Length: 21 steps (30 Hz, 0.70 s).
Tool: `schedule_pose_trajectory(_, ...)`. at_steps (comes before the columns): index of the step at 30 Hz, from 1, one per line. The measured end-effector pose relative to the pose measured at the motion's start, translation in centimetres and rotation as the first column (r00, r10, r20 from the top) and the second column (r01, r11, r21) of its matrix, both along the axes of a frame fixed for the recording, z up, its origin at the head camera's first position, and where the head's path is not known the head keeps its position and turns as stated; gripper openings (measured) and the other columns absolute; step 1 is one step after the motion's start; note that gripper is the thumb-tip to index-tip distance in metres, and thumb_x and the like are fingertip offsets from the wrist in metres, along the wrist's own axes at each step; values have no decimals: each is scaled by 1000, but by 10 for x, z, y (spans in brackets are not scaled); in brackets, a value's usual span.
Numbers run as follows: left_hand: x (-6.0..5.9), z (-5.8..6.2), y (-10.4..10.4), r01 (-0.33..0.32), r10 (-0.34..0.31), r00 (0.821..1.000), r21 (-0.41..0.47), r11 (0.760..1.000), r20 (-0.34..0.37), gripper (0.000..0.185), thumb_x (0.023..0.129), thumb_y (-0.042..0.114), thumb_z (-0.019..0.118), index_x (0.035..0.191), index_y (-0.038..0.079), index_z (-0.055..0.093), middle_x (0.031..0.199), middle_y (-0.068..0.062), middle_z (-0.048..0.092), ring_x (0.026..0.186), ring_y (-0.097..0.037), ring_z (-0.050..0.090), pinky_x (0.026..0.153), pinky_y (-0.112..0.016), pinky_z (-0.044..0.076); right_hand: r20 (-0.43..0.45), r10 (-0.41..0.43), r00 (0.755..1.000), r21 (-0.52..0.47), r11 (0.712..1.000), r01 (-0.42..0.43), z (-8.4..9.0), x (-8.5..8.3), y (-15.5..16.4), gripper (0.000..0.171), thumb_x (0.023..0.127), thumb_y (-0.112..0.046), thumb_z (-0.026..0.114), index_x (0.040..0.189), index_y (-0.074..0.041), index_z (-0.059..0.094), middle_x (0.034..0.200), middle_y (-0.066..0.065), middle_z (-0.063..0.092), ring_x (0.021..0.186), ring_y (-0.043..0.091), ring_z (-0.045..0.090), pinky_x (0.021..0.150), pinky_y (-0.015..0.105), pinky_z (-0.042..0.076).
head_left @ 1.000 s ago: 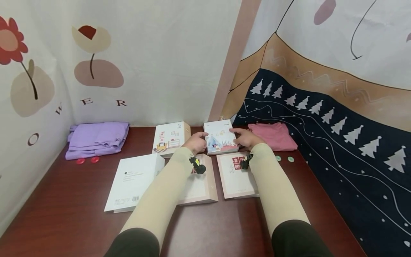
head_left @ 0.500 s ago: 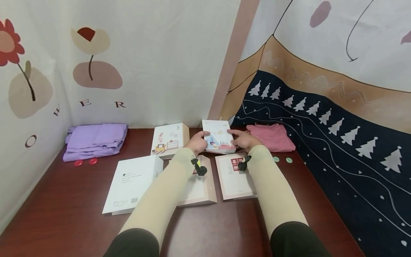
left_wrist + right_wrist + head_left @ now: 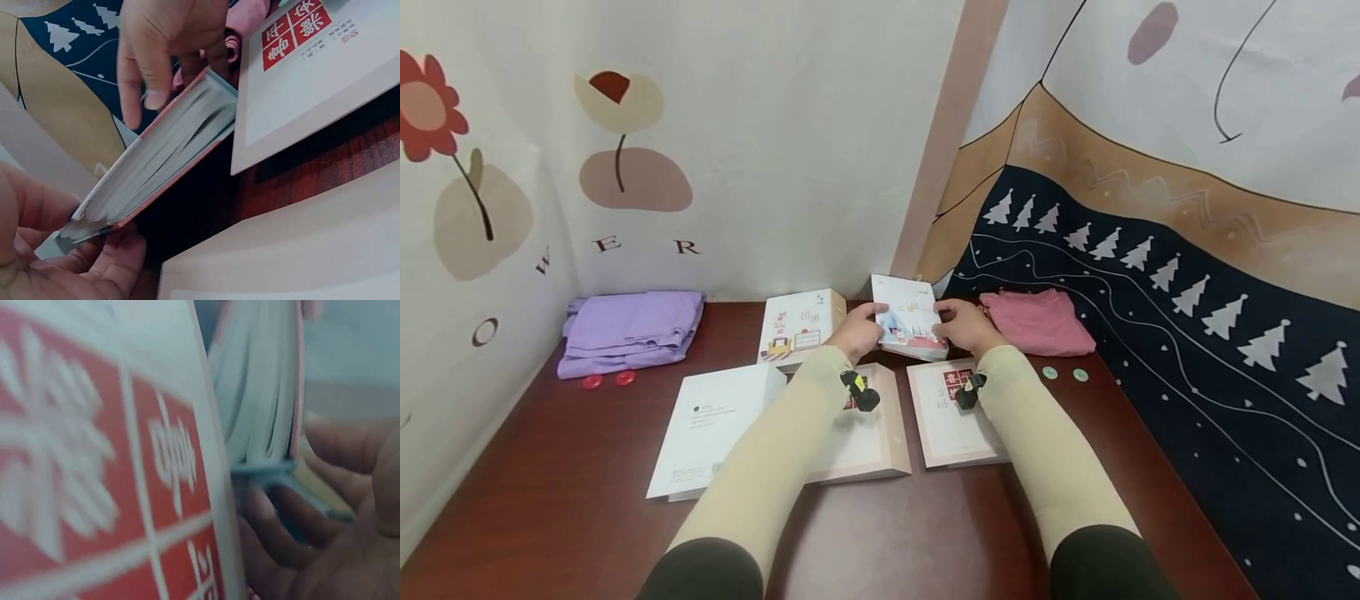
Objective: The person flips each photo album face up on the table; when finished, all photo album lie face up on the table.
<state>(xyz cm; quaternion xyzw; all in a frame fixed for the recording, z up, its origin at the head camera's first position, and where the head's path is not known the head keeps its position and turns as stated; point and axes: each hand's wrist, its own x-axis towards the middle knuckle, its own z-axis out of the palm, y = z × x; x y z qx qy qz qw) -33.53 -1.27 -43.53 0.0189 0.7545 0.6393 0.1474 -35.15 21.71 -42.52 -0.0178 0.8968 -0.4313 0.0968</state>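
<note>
Hands, left (image 3: 859, 332) and right (image 3: 964, 327), grip a thick rectangular illustrated book (image 3: 907, 318) by its edges.

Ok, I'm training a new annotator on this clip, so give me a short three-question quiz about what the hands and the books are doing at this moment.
1. True or false: both hands hold the illustrated book, and it is lifted clear of the table.
2. Multiple choice: what lies just right of the held book? A) purple folded cloth B) pink folded cloth C) red buttons
3. Fill in: the book with the red square label lies under the ____ forearm.

Key:
1. True. The left hand and right hand grip its two sides; the left wrist view shows it tilted above the table.
2. B, the pink folded cloth.
3. Right.
</note>
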Motion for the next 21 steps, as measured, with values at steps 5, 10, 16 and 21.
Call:
schedule_pose_trajectory(5,1,6,-6,7,-8,999,-32,999,-33,62,98,-7,47,157,8,47,142,-23,57,116,-29,62,100,-40,56,-115,96,989,93,992,-85,8,11,-16,53,99,-22,72,148,-9,59,142,20,62,131,34,56,113,50,47)
schedule_pose_trajectory(10,2,13,-11,6,-8,997,-30,1000,-75,57,100,-3,48,156,7,48,142,-21,57,116,-27,62,103,-41,55,-70,208,976,162,967,-195,12,20,-30,68,94,-35,80,154,-17,54,153,14,57,134,33,55,115,53,47)
schedule_pose_trajectory(16,6,25,-8,18,-18,986,3,1000,-167,55,105,6,55,159,11,44,132,-23,60,108,-25,63,101,-43,56,-160,236,959,256,948,-191,11,26,-50,83,90,-35,83,160,-15,44,155,18,52,130,31,56,117,52,45)
schedule_pose_trajectory(21,9,27,-1,35,-18,987,108,994,-158,62,111,15,52,168,19,27,133,-24,59,103,-24,64,104,-45,55,-256,163,953,234,967,-103,11,31,-60,82,90,-29,81,161,-15,41,147,20,57,120,32,61,110,49,51)
